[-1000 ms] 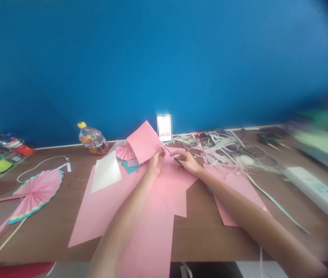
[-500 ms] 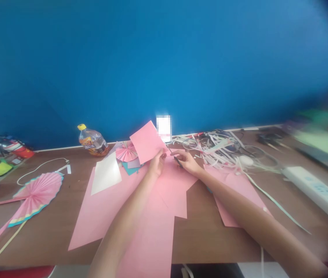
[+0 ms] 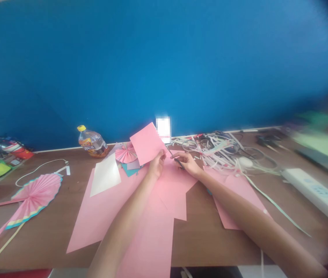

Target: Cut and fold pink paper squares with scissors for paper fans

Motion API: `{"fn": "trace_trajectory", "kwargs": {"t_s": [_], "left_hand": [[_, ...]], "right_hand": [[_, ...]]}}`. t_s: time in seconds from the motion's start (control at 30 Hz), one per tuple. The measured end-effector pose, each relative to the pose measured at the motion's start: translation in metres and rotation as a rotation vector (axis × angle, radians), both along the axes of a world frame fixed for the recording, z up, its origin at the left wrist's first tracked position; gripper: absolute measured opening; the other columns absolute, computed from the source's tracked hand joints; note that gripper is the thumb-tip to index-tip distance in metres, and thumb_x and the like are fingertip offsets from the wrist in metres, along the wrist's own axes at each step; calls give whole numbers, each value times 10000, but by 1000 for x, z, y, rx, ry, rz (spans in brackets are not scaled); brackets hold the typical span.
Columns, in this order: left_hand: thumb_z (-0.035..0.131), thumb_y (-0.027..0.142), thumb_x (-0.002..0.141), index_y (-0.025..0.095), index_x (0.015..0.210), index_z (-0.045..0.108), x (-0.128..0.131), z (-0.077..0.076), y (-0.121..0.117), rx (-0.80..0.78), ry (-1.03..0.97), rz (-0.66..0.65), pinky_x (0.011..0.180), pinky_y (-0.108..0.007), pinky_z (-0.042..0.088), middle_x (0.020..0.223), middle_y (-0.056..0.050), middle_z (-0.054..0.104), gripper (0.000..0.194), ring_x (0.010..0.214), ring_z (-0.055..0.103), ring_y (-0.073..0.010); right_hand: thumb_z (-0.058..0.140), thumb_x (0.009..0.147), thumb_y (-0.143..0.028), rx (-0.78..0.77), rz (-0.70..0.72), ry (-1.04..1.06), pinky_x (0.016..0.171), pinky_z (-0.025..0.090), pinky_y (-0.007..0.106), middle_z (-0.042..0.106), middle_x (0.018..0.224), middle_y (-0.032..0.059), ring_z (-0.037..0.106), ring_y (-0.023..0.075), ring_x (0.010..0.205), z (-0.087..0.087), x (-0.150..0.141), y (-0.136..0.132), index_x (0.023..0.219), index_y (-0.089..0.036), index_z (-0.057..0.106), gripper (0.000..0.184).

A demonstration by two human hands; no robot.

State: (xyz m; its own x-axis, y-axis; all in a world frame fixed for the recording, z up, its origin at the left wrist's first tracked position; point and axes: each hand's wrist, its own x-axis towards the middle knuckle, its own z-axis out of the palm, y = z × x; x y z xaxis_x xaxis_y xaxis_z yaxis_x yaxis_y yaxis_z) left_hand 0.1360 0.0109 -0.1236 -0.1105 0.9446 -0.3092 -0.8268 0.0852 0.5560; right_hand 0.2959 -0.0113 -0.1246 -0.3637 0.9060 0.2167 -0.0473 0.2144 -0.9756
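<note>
My left hand (image 3: 157,164) pinches the lower right edge of a pink paper piece (image 3: 147,142) and holds it tilted up off the table. My right hand (image 3: 187,162) is closed around small scissors (image 3: 174,157) whose blades point up at that paper's edge beside the left thumb. Both hands hover over larger pink sheets (image 3: 140,216) spread flat on the brown table (image 3: 204,239).
A folded pink fan with teal rim (image 3: 34,195) lies at the left, a small pink rosette (image 3: 125,152) and a white sheet (image 3: 105,175) behind the hands. A bottle (image 3: 92,142) lies by the blue wall. Paper strips and cables (image 3: 218,148) pile at right, beside a white power strip (image 3: 316,193).
The view has shifted slightly. Both hands stay in nearly the same place with the scissors at the paper's edge.
</note>
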Motion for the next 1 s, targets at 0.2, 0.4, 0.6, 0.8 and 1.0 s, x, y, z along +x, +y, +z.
{"fn": "trace_trajectory", "kwargs": {"t_s": [0.2,0.4,0.6,0.8,1.0], "left_hand": [[649,18,760,127,842,629,0,4,-1,-6,12,12,850,-237,516,777,-18,681,138,817,667,-105],[664,24,753,132,858,631,0,6,-3,5,19,11,877,-243,514,818,-18,686,154,838,668,-103],[663,28,758,131,876,625,0,3,-1,24,-12,16,852,-235,518,797,-9,679,161,779,666,-89],[652,29,766,138,892,622,-1,-1,2,14,-27,24,833,-234,523,786,-8,682,169,762,666,-91],[641,22,773,141,856,627,-2,-4,3,65,9,3,843,-239,517,796,-2,682,146,759,660,-86]], "right_hand": [[670,750,-413,-30,6,-34,436,359,241,526,559,-32,432,95,435,-3,0,1,979,-153,634,348],[669,747,-372,47,-220,10,492,389,246,576,596,-12,485,115,514,0,-3,4,993,-144,620,339],[672,741,-348,40,-88,-8,454,344,232,553,563,-21,448,101,473,4,-2,-2,985,-134,633,327],[644,764,-392,28,-68,-110,427,323,234,495,513,-38,439,106,431,4,-2,-2,927,-151,640,291],[660,752,-398,28,-68,-108,436,330,237,497,526,-36,433,106,446,2,-1,-1,930,-161,641,297]]}}
